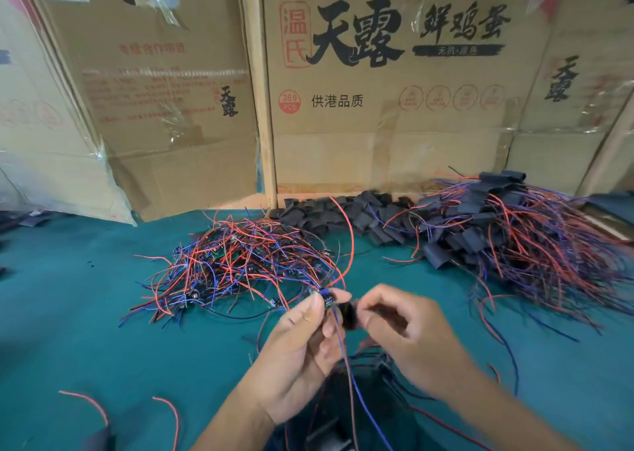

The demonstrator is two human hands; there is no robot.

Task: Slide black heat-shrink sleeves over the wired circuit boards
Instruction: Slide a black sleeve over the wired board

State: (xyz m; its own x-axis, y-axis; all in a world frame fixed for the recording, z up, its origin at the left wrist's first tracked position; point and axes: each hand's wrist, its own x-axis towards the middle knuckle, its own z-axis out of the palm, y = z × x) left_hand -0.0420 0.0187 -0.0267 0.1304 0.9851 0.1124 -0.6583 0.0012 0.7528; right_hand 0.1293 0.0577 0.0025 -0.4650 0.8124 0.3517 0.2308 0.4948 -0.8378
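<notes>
Left hand grip pinches circuit board, wires trailing down; right hand grip pinches upright black sleeve.

Cardboard boxes stand along the back edge of the table. Just in front of them, centre-right, lies a heap of sleeves. Left of that heap & a bit nearer, a tangle of wired boards. Far right, a bigger pile of sleeved boards, touching the sleeve heap. Both hands meet nearest of all, in front of the tangle, w/ a board & a sleeve between them. Loose wires lie near-left on the table.
</notes>
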